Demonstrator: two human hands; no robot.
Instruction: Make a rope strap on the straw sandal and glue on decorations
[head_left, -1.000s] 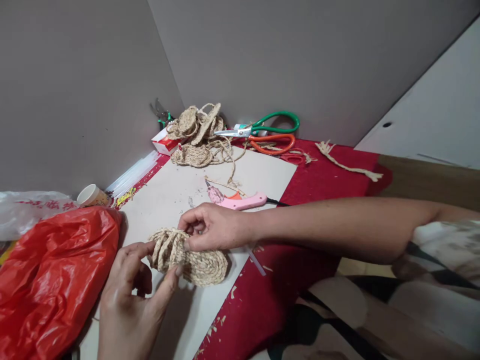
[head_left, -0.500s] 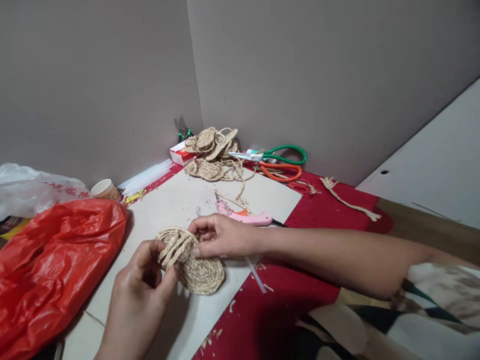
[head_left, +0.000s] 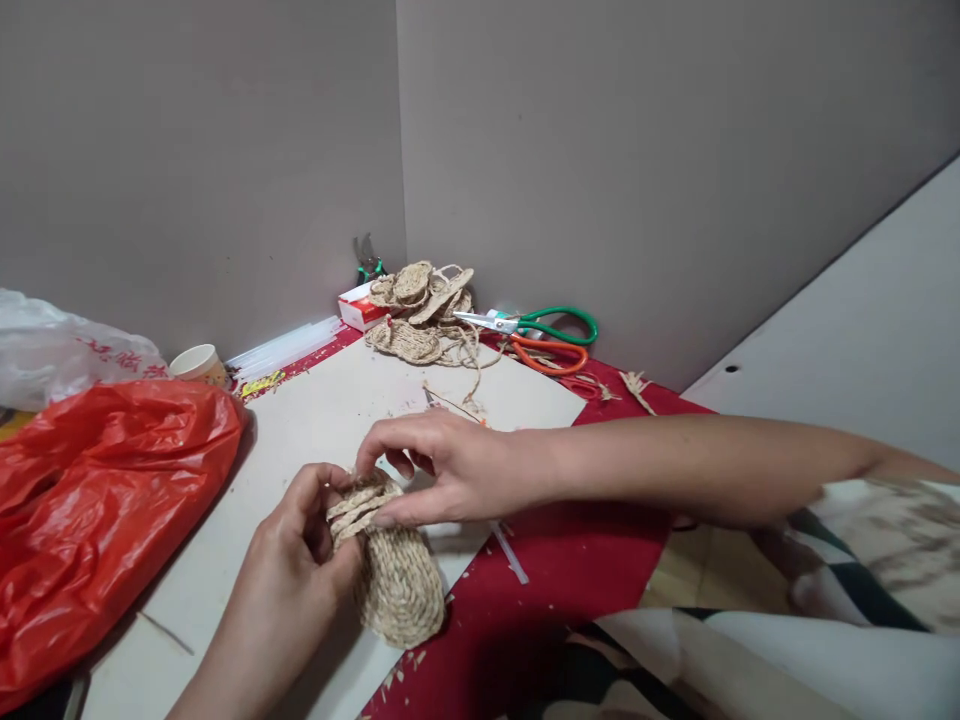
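Observation:
A small woven straw slipper point(head_left: 405, 590), with a coiled braided sole and braided bands across one end, is held above the white board. My left hand point(head_left: 300, 560) pinches its left edge by the bands, thumb and fingers closed on it. From the right, my right hand point(head_left: 435, 465) grips the banded end, its thumb on the bands and its fingertips at the far edge. The pink glue gun is mostly covered by my right hand and forearm.
Straw soles and cord point(head_left: 420, 310) are heaped at the back corner beside scissors point(head_left: 517, 325), pliers point(head_left: 367, 260) and a red-white box point(head_left: 364, 308). Glue sticks point(head_left: 285, 350), a paper cup point(head_left: 199, 365) and a red plastic bag point(head_left: 112, 510) lie left. One glue stick point(head_left: 510, 553) lies right.
The slipper has turned, its free end now pointing more towards me. My right hand has shifted to the far edge of the bands, and its arm now covers most of the glue gun.

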